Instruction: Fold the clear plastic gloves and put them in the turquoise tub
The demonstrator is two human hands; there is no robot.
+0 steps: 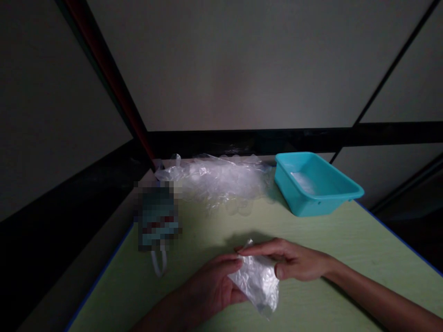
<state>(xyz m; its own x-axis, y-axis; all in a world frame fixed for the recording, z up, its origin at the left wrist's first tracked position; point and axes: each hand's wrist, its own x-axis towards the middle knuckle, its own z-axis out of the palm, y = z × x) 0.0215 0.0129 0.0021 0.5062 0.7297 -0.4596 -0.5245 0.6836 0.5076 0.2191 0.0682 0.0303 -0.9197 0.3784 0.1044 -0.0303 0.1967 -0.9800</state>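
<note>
A crumpled clear plastic bag (260,277) is held between my two hands, just above the pale green table near its front. My left hand (216,283) grips the bag's left side, thumb on top and fingers beneath. From the right, my right hand (294,260) lies along the bag's upper edge, index finger stretched across it and thumb at its right side. The bag looks folded or bunched; whether anything is inside, I cannot tell.
A pile of clear plastic bags (224,177) lies along the back of the table (204,230). At the back right stands a turquoise basin (294,193) with something whitish on its bottom. A blurred-out item (157,216) with a white loop sits at the left edge. Panels rise behind.
</note>
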